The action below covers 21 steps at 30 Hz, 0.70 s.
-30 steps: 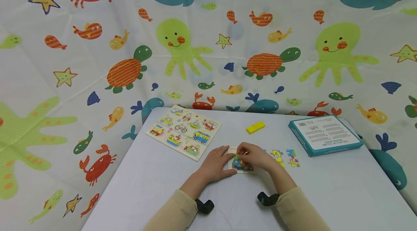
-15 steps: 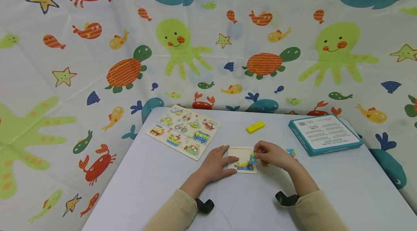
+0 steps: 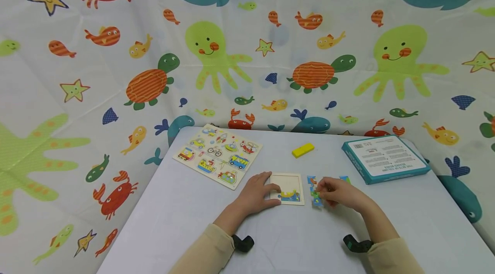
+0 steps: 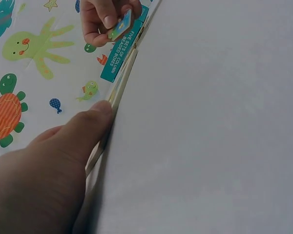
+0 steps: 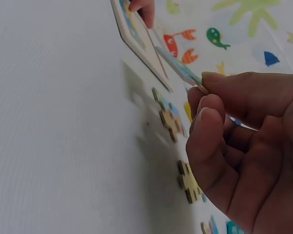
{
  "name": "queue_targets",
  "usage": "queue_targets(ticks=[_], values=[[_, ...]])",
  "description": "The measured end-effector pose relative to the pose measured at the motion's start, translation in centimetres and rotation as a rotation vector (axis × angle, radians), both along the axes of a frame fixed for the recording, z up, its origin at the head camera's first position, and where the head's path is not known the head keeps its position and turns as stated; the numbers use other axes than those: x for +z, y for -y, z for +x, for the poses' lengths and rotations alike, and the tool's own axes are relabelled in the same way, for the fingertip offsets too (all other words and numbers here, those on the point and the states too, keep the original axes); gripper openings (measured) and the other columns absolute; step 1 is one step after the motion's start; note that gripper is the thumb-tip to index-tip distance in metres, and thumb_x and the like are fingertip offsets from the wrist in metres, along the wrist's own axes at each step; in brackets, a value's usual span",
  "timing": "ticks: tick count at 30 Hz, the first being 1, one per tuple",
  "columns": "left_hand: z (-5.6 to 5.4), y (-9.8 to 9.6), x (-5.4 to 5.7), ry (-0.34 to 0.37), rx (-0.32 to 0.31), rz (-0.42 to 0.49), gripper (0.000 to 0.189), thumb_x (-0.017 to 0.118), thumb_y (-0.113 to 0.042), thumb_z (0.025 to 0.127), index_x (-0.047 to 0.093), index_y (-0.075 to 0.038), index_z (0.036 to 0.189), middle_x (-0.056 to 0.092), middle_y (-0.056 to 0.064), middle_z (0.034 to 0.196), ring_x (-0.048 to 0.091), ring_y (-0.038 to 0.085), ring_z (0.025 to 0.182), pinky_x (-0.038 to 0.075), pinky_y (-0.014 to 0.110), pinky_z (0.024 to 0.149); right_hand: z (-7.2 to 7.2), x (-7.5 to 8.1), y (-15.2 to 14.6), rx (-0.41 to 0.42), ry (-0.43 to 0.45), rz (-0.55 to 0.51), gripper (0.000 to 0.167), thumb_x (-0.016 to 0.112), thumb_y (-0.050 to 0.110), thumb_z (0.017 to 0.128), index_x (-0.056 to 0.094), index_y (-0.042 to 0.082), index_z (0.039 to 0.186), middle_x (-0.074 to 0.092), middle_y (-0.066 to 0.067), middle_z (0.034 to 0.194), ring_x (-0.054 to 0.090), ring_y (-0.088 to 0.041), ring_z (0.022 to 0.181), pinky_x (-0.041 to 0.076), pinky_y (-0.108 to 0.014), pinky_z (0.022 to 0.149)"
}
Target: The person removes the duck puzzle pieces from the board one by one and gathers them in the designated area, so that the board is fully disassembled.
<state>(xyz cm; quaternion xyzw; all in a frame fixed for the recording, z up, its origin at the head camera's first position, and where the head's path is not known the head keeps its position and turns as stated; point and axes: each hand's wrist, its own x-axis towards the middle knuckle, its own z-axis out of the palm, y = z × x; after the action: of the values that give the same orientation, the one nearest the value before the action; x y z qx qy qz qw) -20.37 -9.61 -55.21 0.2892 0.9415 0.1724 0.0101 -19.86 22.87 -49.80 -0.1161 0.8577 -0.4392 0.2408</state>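
Note:
My left hand [image 3: 253, 194] rests at the left side of a small wooden puzzle board [image 3: 303, 190], its thumb along the near edge and a finger over the recess. Assembled pieces with a yellow shape on blue [image 3: 291, 196] fill the lower part of that recess. To the right, my right hand [image 3: 337, 191] pinches a thin blue-green puzzle piece [image 5: 180, 67] between thumb and fingertips, raised over the table. Beneath and beside this hand lie loose puzzle pieces [image 5: 170, 122], partly hidden by it in the head view.
A larger picture board with vehicles [image 3: 216, 156] lies at the back left. Behind the small board is a yellow block [image 3: 303, 150]. The teal box [image 3: 386, 159] sits at the back right, and a sea-animal curtain [image 3: 239, 59] hangs behind the white table [image 3: 174, 226].
My right hand has moved right, away from the small board, carrying a puzzle piece out of it. More of the recess now shows. My left hand has stayed in place.

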Motion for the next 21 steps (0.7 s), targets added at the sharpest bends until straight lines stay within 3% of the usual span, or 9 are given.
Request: queue_targets(ticks=[9, 21], values=[[0.2, 0.0, 0.2, -0.003, -0.003, 0.000, 0.037, 0.060, -0.061, 0.090, 0.063, -0.043, 0.123, 0.033, 0.004, 0.160, 0.030, 0.027, 0.148, 0.028, 0.048, 0.121, 0.3, -0.8, -0.7, 0.039, 0.001, 0.032, 0.016, 0.067, 0.019, 0.094, 0.062, 0.008, 0.104, 0.058, -0.005, 0.080, 0.057, -0.020, 0.066, 0.052, -0.029, 0.058], [0.1, 0.1, 0.0, -0.010, -0.008, 0.005, 0.037, 0.060, -0.061, 0.090, 0.062, -0.045, 0.123, 0.033, 0.003, 0.160, 0.030, 0.027, 0.148, 0.027, 0.048, 0.121, 0.6, -1.4, -0.2, -0.003, -0.033, 0.098, 0.014, 0.070, 0.018, 0.091, 0.062, 0.010, 0.099, 0.059, -0.004, 0.079, 0.058, -0.019, 0.062, 0.053, -0.030, 0.056]])
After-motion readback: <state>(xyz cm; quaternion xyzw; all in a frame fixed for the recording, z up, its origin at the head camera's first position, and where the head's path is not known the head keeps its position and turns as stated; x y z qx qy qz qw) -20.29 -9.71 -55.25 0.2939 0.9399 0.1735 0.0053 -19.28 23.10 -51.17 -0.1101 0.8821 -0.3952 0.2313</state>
